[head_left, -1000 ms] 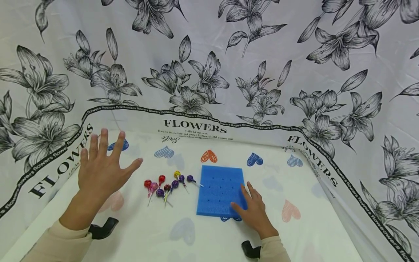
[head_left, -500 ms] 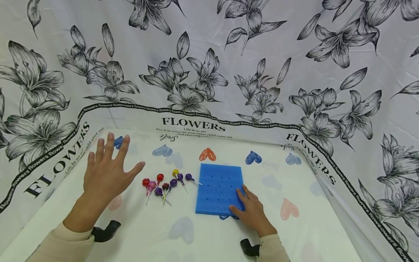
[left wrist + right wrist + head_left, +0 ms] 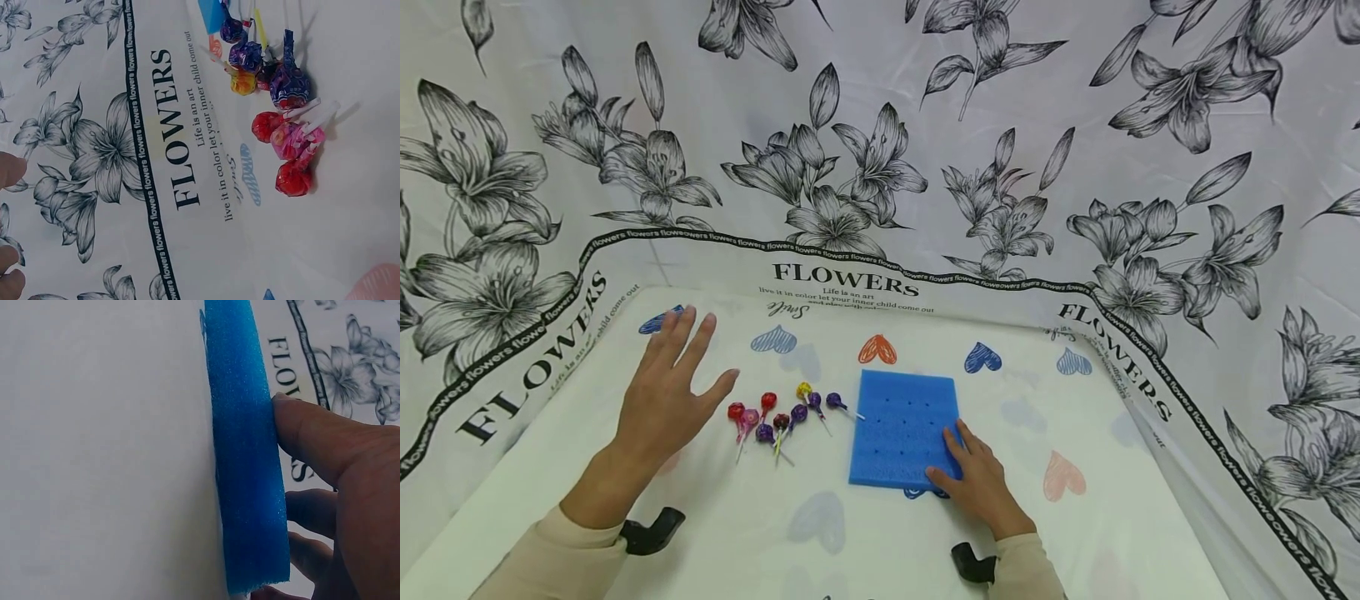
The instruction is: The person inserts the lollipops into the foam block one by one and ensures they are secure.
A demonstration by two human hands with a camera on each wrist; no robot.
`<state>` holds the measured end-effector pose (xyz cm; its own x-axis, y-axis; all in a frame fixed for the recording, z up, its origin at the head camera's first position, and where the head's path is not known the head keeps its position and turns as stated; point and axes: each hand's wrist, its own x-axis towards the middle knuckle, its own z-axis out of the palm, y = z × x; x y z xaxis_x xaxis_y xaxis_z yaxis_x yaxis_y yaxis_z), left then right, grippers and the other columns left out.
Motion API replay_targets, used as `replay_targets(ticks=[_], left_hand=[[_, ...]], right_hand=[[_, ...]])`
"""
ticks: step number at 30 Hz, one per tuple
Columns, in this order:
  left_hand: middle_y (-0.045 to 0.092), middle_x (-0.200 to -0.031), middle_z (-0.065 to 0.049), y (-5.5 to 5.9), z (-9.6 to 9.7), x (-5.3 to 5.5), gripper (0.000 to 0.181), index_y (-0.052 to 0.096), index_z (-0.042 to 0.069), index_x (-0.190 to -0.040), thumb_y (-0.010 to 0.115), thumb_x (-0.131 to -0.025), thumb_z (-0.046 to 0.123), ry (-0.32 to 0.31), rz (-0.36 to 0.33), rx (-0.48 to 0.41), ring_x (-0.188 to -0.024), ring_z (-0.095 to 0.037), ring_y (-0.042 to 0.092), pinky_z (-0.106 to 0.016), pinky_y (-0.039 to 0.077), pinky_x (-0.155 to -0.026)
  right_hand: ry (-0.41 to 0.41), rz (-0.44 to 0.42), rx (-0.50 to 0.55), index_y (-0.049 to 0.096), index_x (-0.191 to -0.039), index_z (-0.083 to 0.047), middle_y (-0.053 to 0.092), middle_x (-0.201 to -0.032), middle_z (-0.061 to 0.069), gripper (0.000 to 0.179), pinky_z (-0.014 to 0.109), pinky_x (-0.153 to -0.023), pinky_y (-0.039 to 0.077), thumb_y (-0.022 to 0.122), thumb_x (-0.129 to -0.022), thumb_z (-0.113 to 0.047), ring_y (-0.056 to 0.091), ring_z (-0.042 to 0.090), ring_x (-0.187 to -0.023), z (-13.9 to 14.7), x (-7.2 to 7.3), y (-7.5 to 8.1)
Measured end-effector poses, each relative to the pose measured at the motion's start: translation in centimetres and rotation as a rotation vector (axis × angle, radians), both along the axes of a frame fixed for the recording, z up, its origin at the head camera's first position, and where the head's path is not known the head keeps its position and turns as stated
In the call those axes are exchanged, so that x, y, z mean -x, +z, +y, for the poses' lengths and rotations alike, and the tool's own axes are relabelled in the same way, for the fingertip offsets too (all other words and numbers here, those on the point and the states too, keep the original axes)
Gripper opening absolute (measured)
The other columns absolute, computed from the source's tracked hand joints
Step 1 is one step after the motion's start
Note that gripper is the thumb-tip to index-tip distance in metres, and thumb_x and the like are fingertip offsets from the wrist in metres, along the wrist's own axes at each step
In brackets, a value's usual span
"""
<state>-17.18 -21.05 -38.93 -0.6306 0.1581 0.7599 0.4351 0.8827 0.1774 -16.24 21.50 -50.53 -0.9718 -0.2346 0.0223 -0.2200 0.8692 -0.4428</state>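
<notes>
Left hand (image 3: 666, 408) now hangs farther right than half a second ago, nearer the lollipops (image 3: 782, 422), its straight fingers bunched closer together while the thumb stands wide; it holds nothing. Red, pink, purple and yellow wrappers lie in a loose cluster on the white heart-printed cloth (image 3: 910, 550), one purple lollipop (image 3: 836, 401) pointing its stick to the left edge of the blue foam block (image 3: 904, 429). Right hand (image 3: 977, 475) rests at the block's near right corner, fingers loosely spread, thumb on the top face
</notes>
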Motion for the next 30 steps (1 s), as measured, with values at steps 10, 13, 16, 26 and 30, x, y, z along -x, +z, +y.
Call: replay_targets(ticks=[10,13,16,26,30], left_hand=[[0.047,-0.142,-0.013,-1.0,0.0,0.2,0.079,0.05,0.006,-0.14,0.085,-0.069,0.004,-0.051,-0.015,-0.148,-0.131,-0.032,0.043,-0.038,0.041,-0.1],[0.058,-0.131,-0.012,-1.4,-0.2,0.5,0.074,0.058,0.006,-0.133,0.086,-0.065,-0.004,-0.099,0.003,-0.259,-0.119,-0.033,0.055,-0.021,0.039,-0.099],[0.062,-0.124,-0.011,-1.9,-0.5,0.7,0.066,0.063,0.004,-0.127,0.085,-0.066,-0.007,-0.128,-0.015,-0.348,-0.11,-0.035,0.06,-0.013,0.036,-0.096],[0.062,-0.125,-0.011,-4.1,-1.2,0.6,0.052,0.06,0.008,-0.132,0.078,-0.082,0.009,-0.056,-0.278,-0.557,-0.11,-0.029,0.061,-0.011,0.04,-0.09],[0.061,-0.127,-0.011,-6.4,-1.8,1.3,0.051,0.06,0.008,-0.132,0.077,-0.084,0.011,-0.125,-0.341,-0.723,-0.114,-0.028,0.058,-0.014,0.043,-0.09]], right_hand=[[0.008,0.008,-0.004,0.037,-0.148,-0.004,0.022,-0.155,0.019,0.077,0.068,-0.103,0.023,0.064,-0.09,-0.048,0.022,0.047,-0.137,0.0,0.0,0.1],[0.002,-0.004,-0.008,0.037,-0.148,-0.005,0.021,-0.156,0.018,0.078,0.068,-0.103,0.022,0.063,-0.09,-0.048,0.021,0.047,-0.137,0.0,0.0,0.1],[0.002,-0.004,-0.003,0.037,-0.148,-0.004,0.022,-0.155,0.019,0.078,0.069,-0.103,0.022,0.064,-0.089,-0.048,0.022,0.048,-0.137,-0.1,0.0,0.1],[0.0,-0.006,0.009,0.036,-0.148,-0.004,0.021,-0.156,0.019,0.077,0.068,-0.103,0.021,0.064,-0.09,-0.047,0.021,0.047,-0.137,-0.1,0.0,0.1],[0.001,-0.005,0.011,0.037,-0.148,-0.004,0.021,-0.156,0.019,0.077,0.067,-0.104,0.022,0.064,-0.09,-0.046,0.021,0.047,-0.137,-0.1,0.0,0.0]])
